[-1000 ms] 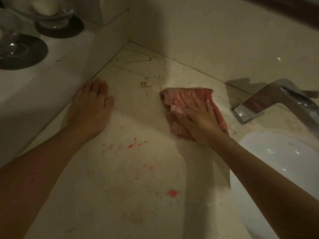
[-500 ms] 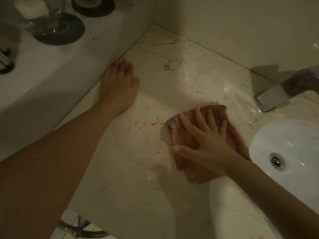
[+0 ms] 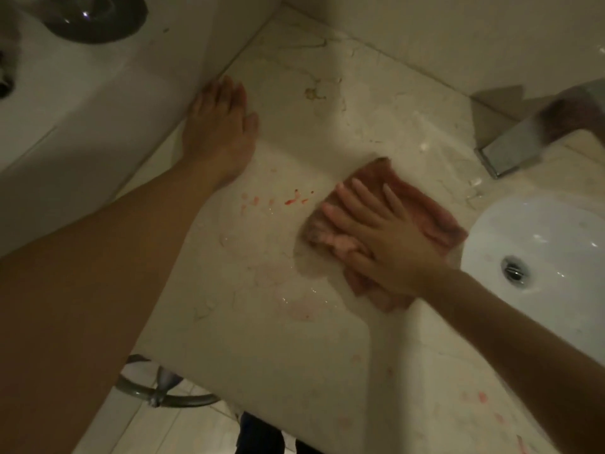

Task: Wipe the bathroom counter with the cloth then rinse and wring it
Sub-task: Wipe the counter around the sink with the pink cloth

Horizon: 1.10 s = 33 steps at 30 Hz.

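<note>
- Our right grip lies flat on the pink cloth, just right of the frame's middle. Its fingers are straight and spread, pressing the cloth down onto the table; none curl round it.
- The cloth sits crumpled under that grip. One corner reaches past the fingertips toward the upper right, a bunched edge shows at the grip's left side, and a fold peeks out below the wrist.
- The cloth's right edge lies just beside the rim of the white sink at the frame's right. We cannot tell whether they touch.
- Our left grip rests open, palm down on the table at upper centre-left. Its fingers lie together along the foot of the raised white ledge, well apart from the cloth.
- Between the two grips, small red spots mark the marble just left of the cloth, with a wet sheen and faint pink smears below them.
- A metal tap, blurred, stands at upper right above the sink.
- A dark round dish sits on the ledge at upper left.
</note>
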Tool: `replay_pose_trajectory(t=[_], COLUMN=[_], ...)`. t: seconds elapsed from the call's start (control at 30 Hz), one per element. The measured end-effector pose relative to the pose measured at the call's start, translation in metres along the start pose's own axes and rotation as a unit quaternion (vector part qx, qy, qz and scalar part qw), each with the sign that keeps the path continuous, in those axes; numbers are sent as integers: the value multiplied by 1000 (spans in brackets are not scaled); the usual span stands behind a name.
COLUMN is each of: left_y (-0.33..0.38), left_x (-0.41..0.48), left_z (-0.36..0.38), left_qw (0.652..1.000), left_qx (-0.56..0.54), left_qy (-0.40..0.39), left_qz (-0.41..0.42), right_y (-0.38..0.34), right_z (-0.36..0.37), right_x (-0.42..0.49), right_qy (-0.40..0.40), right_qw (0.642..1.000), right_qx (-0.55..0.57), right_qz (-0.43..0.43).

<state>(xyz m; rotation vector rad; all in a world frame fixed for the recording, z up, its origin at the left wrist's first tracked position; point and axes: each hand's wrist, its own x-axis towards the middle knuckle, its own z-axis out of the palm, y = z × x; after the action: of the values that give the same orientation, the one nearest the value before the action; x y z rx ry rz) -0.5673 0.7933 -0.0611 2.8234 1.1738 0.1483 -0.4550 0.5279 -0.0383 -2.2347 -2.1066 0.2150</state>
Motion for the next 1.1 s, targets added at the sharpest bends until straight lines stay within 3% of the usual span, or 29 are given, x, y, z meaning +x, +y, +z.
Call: replay_pose_trajectory(t=[0.13,0.23,0.43,0.53,0.63,0.87,0.97,1.1], left_y=[0,0,2,3,4,4,3,3], left_x=[0,2,0,-2,-3,-4,-4,-5], left_z=[1,3,-2,-5,-6,-5,-7,-9], left_qw=[1000,1000,1000,1000,1000,1000,1000,1000], left_qx=[9,13,-6,-3,-2,-14,-20,-19], left_qy=[2,2,9,7,5,-2,-1,-5], left_qz=[-5,0,-7,-3,-8,-21,-17,-15], right_y=[5,-7,-72,-61,-24,6,-23,-61], right_z=[-7,-3,16,16,12,-10,-8,6], right_x=[18,15,-27,-26,2,87,84,46], right_qy=[104,50,9,10,34,39,26,30], right_qw=[978,967,997,999,999,976,984,999], right_qx=[47,-8,-20,-30,-26,52,44,-5], right_qz=[177,248,73,2,12,209,168,14])
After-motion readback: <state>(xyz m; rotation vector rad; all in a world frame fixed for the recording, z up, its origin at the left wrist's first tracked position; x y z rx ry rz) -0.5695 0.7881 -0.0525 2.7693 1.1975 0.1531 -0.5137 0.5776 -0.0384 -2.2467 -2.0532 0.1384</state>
